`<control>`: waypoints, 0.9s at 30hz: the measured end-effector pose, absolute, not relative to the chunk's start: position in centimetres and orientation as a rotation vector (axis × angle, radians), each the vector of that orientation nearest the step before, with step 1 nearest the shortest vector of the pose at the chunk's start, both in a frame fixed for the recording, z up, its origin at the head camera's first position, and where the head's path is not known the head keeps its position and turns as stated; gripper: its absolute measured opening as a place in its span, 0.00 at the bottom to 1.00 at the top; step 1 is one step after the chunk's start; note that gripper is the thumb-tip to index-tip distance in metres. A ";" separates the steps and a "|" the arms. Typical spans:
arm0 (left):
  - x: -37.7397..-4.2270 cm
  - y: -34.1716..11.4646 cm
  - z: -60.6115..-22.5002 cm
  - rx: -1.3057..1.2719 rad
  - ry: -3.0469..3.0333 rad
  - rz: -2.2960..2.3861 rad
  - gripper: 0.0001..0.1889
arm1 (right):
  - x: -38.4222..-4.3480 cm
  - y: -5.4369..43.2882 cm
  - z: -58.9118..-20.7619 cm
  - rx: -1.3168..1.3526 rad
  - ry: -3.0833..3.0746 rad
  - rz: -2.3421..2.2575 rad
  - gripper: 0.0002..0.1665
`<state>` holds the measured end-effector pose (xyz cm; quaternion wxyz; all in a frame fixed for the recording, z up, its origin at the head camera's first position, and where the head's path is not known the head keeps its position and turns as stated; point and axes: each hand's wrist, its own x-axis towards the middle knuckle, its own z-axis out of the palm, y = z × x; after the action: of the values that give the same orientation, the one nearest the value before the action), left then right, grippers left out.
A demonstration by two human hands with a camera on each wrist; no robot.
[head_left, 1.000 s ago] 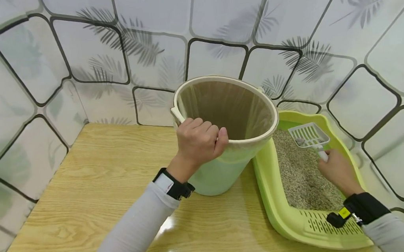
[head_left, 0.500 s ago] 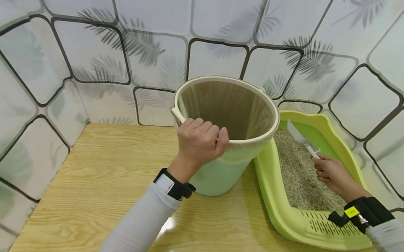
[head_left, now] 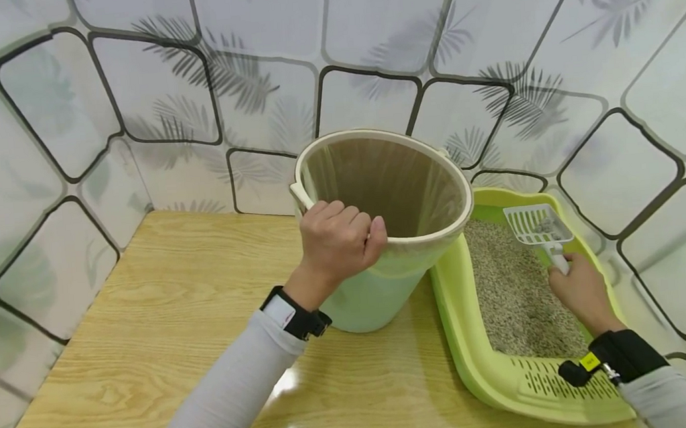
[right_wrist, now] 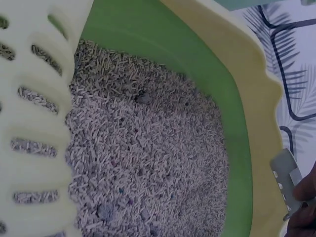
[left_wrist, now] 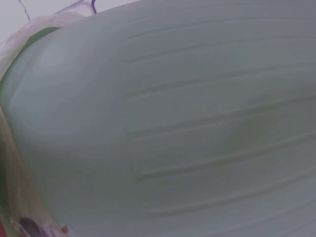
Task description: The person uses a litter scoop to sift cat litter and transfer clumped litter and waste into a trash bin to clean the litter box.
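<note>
In the head view my left hand (head_left: 341,234) grips the near rim of a tall pale-green bin (head_left: 364,299), which has a cream rim and a clear liner. My right hand (head_left: 581,289) holds a white slotted litter scoop (head_left: 541,237) by its handle, above the yellow-green litter box (head_left: 457,319). Small grey clumps (head_left: 545,225) lie on the scoop. Beneath it spreads pelleted litter (head_left: 519,301). The left wrist view is filled by the ribbed bin wall (left_wrist: 173,118). At the right edge of the right wrist view, fingers (right_wrist: 306,187) hold the scoop, seen edge-on.
The bin stands on a wood-grain tabletop (head_left: 176,321), against the box's left side. Patterned wall covering (head_left: 261,93) rises behind and at both sides. A slotted ledge (right_wrist: 39,123) forms the box's near end. A few darker clumps (right_wrist: 143,97) show in the litter.
The scoop was flat, then tipped on edge, and is flat again slightly farther right. The clumps sit more to the right on it. My left hand and the bin have stayed put.
</note>
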<state>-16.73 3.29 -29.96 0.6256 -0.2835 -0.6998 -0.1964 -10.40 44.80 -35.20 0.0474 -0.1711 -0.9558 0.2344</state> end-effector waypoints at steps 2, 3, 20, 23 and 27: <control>-16.7 3.3 -29.9 -0.651 -1.606 -0.451 0.26 | -10.3 44.7 -35.0 -0.535 -2.907 0.684 0.35; -16.7 3.3 -29.9 -0.651 -1.606 -0.451 0.26 | -10.3 44.7 -34.9 -0.532 -2.903 0.673 0.35; -16.6 3.3 -29.9 -0.643 -1.612 -0.452 0.26 | -10.9 44.8 -34.7 -0.668 -2.699 1.391 0.39; -16.6 3.3 -29.9 -0.648 -1.609 -0.453 0.26 | -10.7 44.6 -33.5 -0.639 -2.751 1.240 0.39; -16.5 3.2 -29.9 -0.645 -1.613 -0.454 0.26 | -10.6 43.5 -29.7 -0.587 -2.822 1.022 0.40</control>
<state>-16.53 3.23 -29.85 0.6235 -0.2809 -0.7023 -0.1978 -10.64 43.55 -29.75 0.0416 -0.1918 -0.9219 0.3339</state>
